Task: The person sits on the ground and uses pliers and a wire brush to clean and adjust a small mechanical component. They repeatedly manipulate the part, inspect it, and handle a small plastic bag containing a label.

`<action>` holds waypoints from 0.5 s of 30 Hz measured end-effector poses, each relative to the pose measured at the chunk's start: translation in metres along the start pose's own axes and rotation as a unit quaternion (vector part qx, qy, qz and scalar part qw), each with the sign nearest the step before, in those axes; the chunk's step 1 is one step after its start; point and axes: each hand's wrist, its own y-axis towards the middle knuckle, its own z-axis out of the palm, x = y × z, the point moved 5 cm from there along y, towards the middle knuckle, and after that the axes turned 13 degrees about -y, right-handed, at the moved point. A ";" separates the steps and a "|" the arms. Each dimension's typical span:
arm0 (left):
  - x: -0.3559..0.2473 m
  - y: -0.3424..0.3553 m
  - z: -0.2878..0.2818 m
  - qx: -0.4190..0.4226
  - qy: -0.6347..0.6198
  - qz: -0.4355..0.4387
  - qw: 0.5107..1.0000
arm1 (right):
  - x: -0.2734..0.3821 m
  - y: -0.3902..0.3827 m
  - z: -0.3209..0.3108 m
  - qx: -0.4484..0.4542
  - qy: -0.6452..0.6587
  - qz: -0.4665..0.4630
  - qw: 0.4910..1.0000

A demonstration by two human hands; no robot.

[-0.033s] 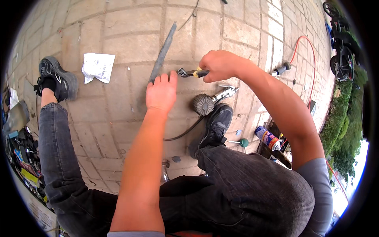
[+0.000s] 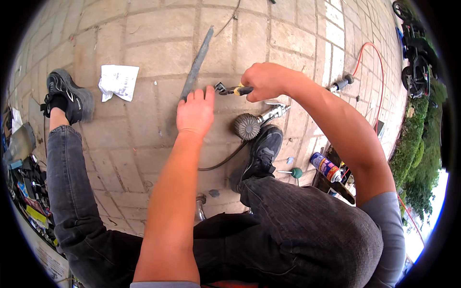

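The left hand (image 2: 195,113) lay flat, fingers stretched forward, arm straight; the right hand (image 2: 265,80) was fisted, elbow bent.

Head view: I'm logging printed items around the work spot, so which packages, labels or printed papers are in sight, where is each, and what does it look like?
Printed paper: crumpled white sheet with dark print, on the paving left of the left hand, near the left shoe.
Spray can: lying tilted at the right, beside the right knee; blue, red and yellow label, white cap.
No screens or signs are clear enough to tell.
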 end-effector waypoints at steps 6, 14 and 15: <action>-0.002 0.001 0.003 -0.009 0.015 0.010 1.000 | 0.006 0.003 -0.005 0.121 -0.104 -0.016 0.987; 0.004 -0.002 0.003 -0.008 0.012 0.003 1.000 | 0.008 0.016 -0.002 0.132 -0.059 -0.009 0.989; 0.004 -0.001 0.002 -0.015 0.013 0.006 1.000 | 0.007 0.016 -0.005 0.117 -0.051 -0.007 0.992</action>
